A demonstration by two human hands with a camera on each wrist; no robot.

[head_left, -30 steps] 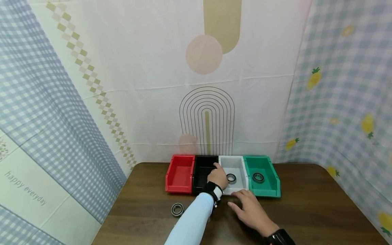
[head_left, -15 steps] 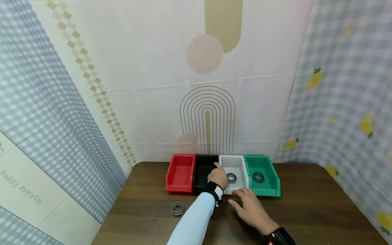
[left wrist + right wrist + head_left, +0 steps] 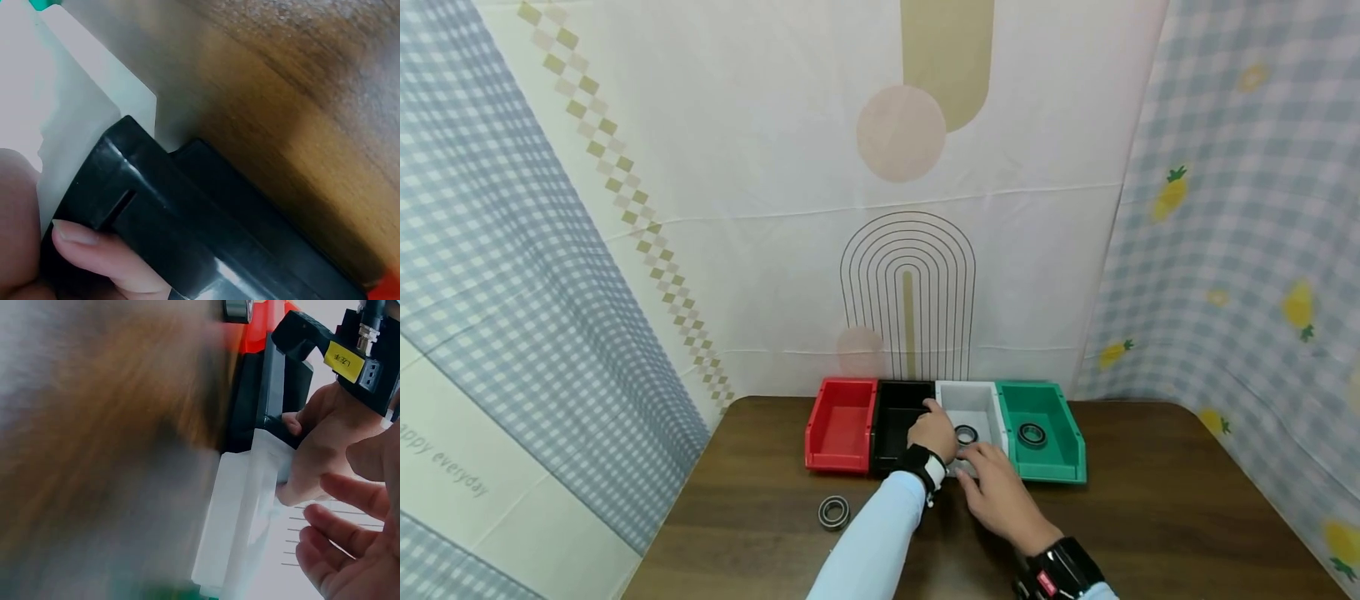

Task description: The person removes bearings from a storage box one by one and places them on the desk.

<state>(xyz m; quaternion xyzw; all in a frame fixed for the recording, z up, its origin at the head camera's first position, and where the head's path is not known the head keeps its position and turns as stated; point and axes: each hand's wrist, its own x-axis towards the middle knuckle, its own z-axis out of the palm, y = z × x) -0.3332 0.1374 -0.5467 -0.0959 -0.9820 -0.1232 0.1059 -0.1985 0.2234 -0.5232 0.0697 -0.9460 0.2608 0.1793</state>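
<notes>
My left hand [image 3: 934, 435] straddles the adjoining side walls of the black bin [image 3: 898, 404] and the white bin [image 3: 951, 396]. In the left wrist view one fingertip [image 3: 78, 234] lies inside the black wall, and another finger is on the white side. It grips these walls. A ring bearing [image 3: 966, 435] lies in the white bin, just right of that hand. My right hand [image 3: 1000, 496] reaches over the white bin's front edge, fingers [image 3: 340, 528] loosely bent with nothing between them, close to the left hand. Another bearing [image 3: 1032, 434] lies in the green bin [image 3: 1052, 471].
A red bin [image 3: 842, 425] stands at the left end of the row. One more bearing [image 3: 834, 513] lies on the wooden table [image 3: 737, 517], left of my left sleeve. Behind the table hangs a patterned cloth [image 3: 775, 292], with checked cloth at both sides.
My right hand has moved forward and slightly left, from in front of the white bin to over its front edge. The left hand and the bearings have stayed put.
</notes>
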